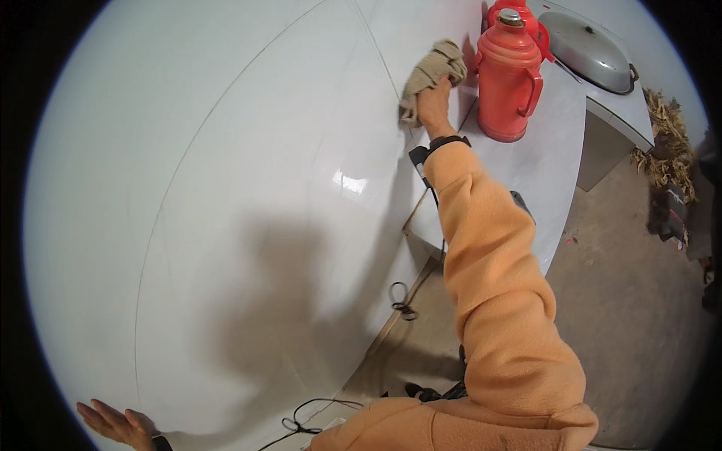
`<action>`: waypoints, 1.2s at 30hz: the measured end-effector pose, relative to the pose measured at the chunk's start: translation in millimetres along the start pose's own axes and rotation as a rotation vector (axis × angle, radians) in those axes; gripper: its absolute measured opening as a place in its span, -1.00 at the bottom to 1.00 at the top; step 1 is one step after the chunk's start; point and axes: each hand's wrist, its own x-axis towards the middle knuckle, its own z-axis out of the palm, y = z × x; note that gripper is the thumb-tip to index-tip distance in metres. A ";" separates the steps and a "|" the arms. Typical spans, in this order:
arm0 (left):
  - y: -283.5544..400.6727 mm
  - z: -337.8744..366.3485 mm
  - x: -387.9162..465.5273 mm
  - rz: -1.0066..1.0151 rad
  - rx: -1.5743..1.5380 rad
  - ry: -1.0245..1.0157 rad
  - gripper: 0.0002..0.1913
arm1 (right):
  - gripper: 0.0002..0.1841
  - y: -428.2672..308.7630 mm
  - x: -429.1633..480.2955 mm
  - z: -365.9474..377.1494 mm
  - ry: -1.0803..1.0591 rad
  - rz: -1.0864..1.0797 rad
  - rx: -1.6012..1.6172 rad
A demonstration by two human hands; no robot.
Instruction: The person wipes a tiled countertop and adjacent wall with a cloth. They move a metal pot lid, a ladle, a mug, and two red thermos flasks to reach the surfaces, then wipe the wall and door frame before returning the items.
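Observation:
My right hand grips a crumpled beige cloth and presses it against the glossy white tiled wall. A black band circles that wrist. Just right of the cloth, a red thermos flask with a silver-coloured stopper stands upright on a white counter. Down at the lower left, my left hand holds nothing; its fingers are spread close to the wall. Whether its palm touches the tiles I cannot tell.
Behind the first flask is a second red thermos flask, partly hidden. A large pan with a domed metal lid occupies the far counter. Black cords trail along the wall's foot. Dry husks lie at the right, beyond the counter.

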 end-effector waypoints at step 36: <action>21.1 -24.6 -19.6 0.278 -0.030 0.023 -0.37 | -0.35 106.5 -179.9 15.0 0.028 0.390 0.171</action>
